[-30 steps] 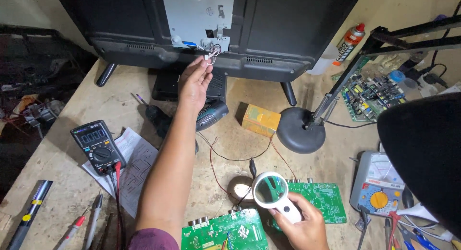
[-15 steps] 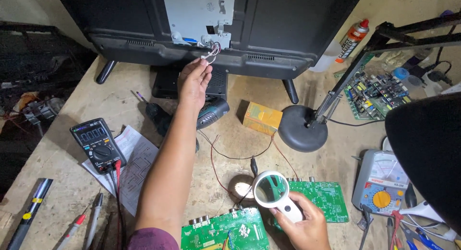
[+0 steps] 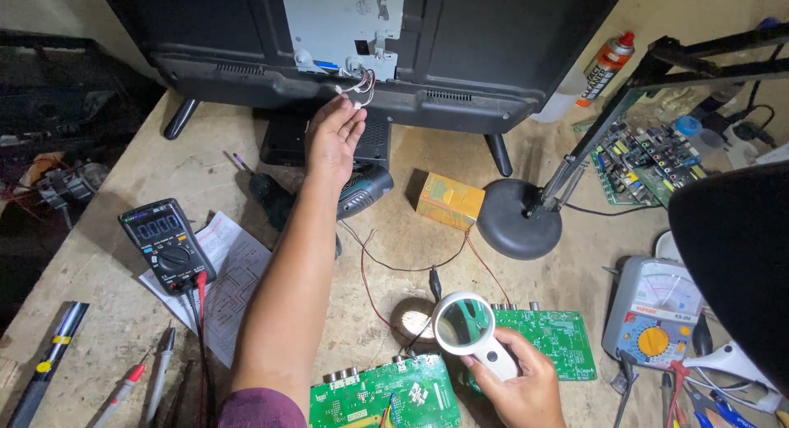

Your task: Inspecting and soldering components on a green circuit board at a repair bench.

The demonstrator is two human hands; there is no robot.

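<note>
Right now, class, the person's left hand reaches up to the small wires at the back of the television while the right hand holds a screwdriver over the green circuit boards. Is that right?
Not quite. The head view shows the right hand holding a white magnifying glass, not a screwdriver, over the green circuit boards. The rest stands: the left hand reaches up to the small wires at the back of the television.

left arm (image 3: 288, 288) stretched forward, left hand (image 3: 333, 136) fingers loosely curled; right hand (image 3: 514, 383) closed in grip, low
</note>
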